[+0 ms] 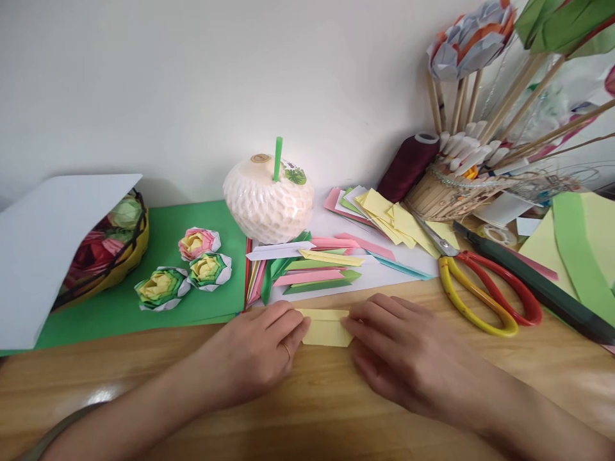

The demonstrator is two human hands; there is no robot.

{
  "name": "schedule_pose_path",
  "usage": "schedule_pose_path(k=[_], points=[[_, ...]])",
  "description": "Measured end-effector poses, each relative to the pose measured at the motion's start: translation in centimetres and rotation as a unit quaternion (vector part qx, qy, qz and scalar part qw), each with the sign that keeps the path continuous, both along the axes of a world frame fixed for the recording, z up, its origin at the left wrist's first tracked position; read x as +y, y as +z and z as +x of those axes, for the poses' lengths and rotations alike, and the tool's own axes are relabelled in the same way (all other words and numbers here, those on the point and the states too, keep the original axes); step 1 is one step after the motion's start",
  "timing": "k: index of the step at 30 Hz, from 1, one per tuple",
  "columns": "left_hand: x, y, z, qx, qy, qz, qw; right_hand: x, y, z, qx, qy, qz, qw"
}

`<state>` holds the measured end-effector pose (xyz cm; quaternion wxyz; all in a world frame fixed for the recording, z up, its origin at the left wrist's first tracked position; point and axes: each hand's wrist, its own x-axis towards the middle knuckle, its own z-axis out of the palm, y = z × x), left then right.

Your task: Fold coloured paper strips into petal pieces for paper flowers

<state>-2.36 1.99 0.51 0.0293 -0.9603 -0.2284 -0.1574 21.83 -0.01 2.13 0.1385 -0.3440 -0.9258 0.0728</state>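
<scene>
A small yellow paper strip [327,330] lies flat on the wooden table, with a fold line along its upper edge. At its left end, my left hand [264,342] pinches it between thumb and fingers; a ring is on one finger. The fingers of my right hand [398,346] are closed on the right end. Just beyond the strip rest several folded paper pieces [317,275] in pink, green, yellow, white and blue. Loose yellow paper slips [387,221] are fanned out behind them, to the right.
Red-and-yellow scissors [480,288] and a dark long-handled tool [542,285] lie at right. A white coconut with a straw [269,198] stands at the back. Several paper lotus flowers [204,269] sit on green paper [163,221]. A basket of sticks [446,192] and a thread spool [408,166] stand back right.
</scene>
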Motion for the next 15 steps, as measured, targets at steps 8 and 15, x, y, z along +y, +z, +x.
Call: schedule_pose_path(k=[8,15], points=[[0.11,-0.58,-0.26,-0.059,-0.011,0.058,0.997,0.29,-0.44,0.49,-0.006,0.024,0.081,0.996],[0.12,-0.73,-0.22,-0.151,0.035,-0.097,0.983,0.10,-0.33,0.03,0.034,-0.016,0.049,0.998]])
